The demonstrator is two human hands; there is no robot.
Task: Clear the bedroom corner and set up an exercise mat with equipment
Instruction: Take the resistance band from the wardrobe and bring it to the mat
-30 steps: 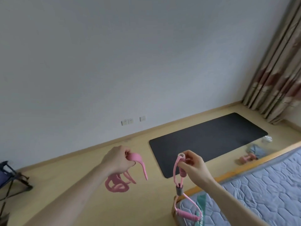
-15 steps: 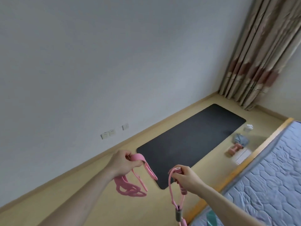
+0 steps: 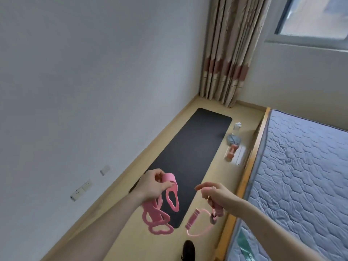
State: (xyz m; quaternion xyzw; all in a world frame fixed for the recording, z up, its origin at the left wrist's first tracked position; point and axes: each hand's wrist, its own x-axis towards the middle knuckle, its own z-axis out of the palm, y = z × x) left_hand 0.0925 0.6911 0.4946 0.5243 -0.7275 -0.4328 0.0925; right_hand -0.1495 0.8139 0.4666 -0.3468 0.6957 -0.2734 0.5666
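Gripping a pink looped resistance band (image 3: pixel 160 208) with curled fingers and thumb, the person's left hand (image 3: pixel 152 185) is held above the near end of a black exercise mat (image 3: pixel 192 157), the band's cut-out loops dangling below the wrist. The right hand (image 3: pixel 216 194), fingers bent, pinches the top of a pink figure-eight tube exerciser (image 3: pixel 203 219), whose foam handle and grey centre clasp hang beneath it. The mat lies flat on the wooden floor (image 3: pixel 120 210), its long left edge close to the baseboard of the white wall (image 3: pixel 94 81) and its far short edge near the corner where the patterned curtain (image 3: pixel 229 53) hangs. Between the mat's right edge and the wooden bed frame (image 3: pixel 250 166) runs a narrow strip of bare floor, where a pink dumbbell (image 3: pixel 231 152), a grey cloth bundle (image 3: pixel 233 139) and a small clear bottle (image 3: pixel 237 127) sit beside the far half of the mat. A quilted blue mattress (image 3: pixel 301 176) fills the right side. A dark shoe (image 3: pixel 188 249) shows at the bottom edge, just beyond the mat's near corner.
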